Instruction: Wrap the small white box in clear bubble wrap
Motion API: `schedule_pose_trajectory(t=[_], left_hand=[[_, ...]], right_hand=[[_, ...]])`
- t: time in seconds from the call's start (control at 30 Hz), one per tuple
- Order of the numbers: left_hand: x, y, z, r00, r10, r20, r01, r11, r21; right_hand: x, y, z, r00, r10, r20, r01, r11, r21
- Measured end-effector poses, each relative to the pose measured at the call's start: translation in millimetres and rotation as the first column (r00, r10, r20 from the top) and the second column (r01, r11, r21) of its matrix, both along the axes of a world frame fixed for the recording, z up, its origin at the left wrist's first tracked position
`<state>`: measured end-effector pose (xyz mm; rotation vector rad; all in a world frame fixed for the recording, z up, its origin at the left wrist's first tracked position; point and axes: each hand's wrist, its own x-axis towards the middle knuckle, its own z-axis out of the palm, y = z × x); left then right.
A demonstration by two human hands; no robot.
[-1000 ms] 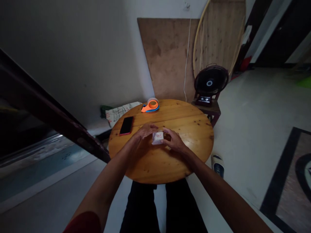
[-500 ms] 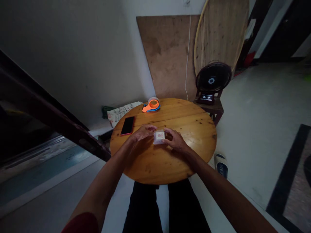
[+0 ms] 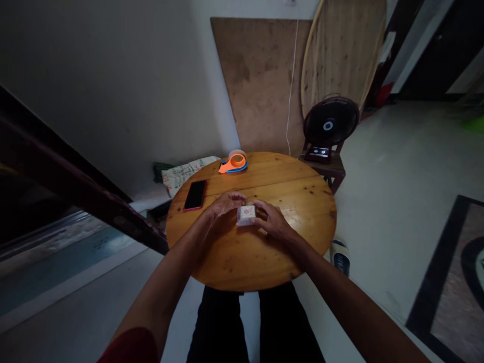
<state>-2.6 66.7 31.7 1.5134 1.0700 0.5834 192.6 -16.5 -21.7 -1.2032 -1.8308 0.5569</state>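
Observation:
A small white packet [image 3: 246, 215] with red print on top, in what looks like clear wrapping, sits near the middle of the round wooden table [image 3: 234, 257]. My right hand [image 3: 273, 220] grips it from the right, thumb at the near side and fingers at the far side. My left hand [image 3: 227, 204] is at the packet's far left corner, fingers stretched out and slightly curved; whether they touch the wrapping is hard to tell.
A phone [image 3: 195, 194] with a red edge lies on the table's left side. An orange and blue tape dispenser [image 3: 234, 162] stands at the far edge. Behind the table to the right, a black fan [image 3: 330, 123] rests on a wooden stool [image 3: 335, 169]. A slipper [image 3: 340, 256] lies on the floor.
The view has shifted slightly. My left fingers have moved a little inward over the packet's far edge. My right hand keeps its hold.

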Motion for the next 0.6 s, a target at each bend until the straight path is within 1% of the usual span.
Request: schedule_pose_trajectory(t=[0.13, 0.23, 0.43, 0.6], left_hand=[[7, -3, -4.4, 0.992, 0.104, 0.067, -0.106, 0.994, 0.03], [11, -7, -3.9, 0.985, 0.144, 0.093, -0.147, 0.989, 0.023], [16, -14, 8.1, 0.985, 0.151, 0.077, -0.155, 0.987, 0.047], [16, -21, 18.0, 0.992, 0.113, 0.052, -0.116, 0.992, 0.058]], right_hand=[[0, 0, 0.9, 1.0, -0.004, -0.02, 0.003, 1.0, -0.031], [0, 0, 1.7, 1.0, 0.001, -0.021, -0.002, 0.999, -0.036], [-1, -1, 3.2, 1.0, -0.021, 0.002, 0.021, 0.999, -0.03], [0, 0, 2.8, 0.999, -0.023, 0.041, 0.022, 1.0, 0.011]])
